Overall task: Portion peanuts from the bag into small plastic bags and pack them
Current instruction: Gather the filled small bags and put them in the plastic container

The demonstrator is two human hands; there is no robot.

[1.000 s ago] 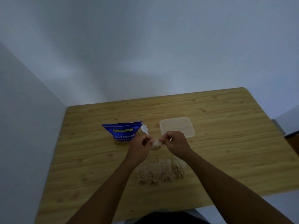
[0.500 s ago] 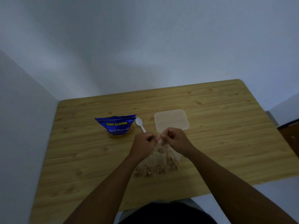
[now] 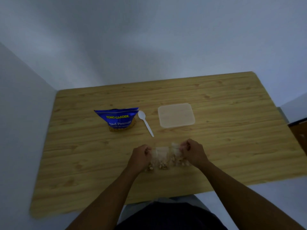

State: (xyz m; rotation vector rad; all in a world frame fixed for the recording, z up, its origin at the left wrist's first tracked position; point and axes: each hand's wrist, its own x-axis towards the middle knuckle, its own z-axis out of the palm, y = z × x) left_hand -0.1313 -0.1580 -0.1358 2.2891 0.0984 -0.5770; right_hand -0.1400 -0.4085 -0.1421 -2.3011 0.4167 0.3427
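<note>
On the wooden table (image 3: 232, 146), a row of small bags (image 3: 162, 157) of peanuts is gripped at its ends by the left hand (image 3: 141, 156) and right hand (image 3: 192, 151). Farther off, the blue peanut bag (image 3: 118, 119), spoon (image 3: 145, 122) and lidded container (image 3: 176, 115) are seen.

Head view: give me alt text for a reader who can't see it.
Both hands, left hand and right hand, grip small peanut bags on a wooden table. Behind lie a blue peanut bag, white spoon and lidded container.
</note>
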